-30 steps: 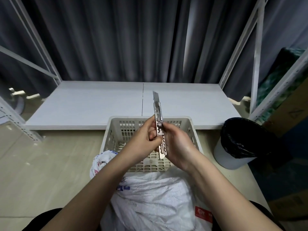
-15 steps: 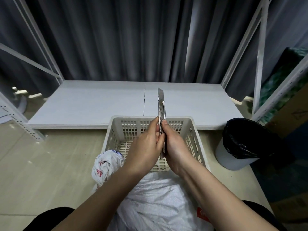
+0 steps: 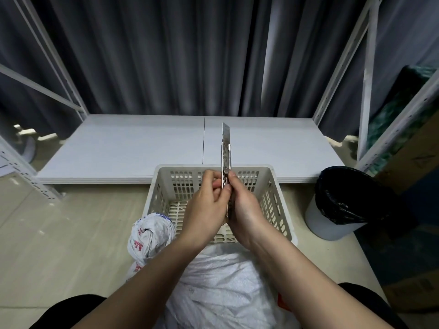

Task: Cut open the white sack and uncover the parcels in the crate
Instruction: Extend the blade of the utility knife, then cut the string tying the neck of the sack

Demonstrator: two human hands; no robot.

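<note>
A metal utility knife (image 3: 226, 153) stands upright above the beige plastic crate (image 3: 273, 198), its blade out and pointing away from me. My right hand (image 3: 247, 207) grips the knife's handle from the right. My left hand (image 3: 206, 207) pinches the handle from the left, fingers at the slider. The white woven sack (image 3: 213, 281) lies between my knees, just in front of the crate, with its knotted, red-printed neck (image 3: 149, 233) at the left. The crate's visible inside shows only its perforated floor; no parcels are in sight.
A low white shelf board (image 3: 142, 148) runs behind the crate, under dark curtains. White metal rack posts (image 3: 367, 74) stand at both sides. A white bin with a black liner (image 3: 342, 205) sits right of the crate. Cardboard boxes (image 3: 413, 162) lie at the far right.
The knife has turned from a slight tilt to straight upright and risen a little. Both hands shifted up with it, and the blade stands further out of the handle.
</note>
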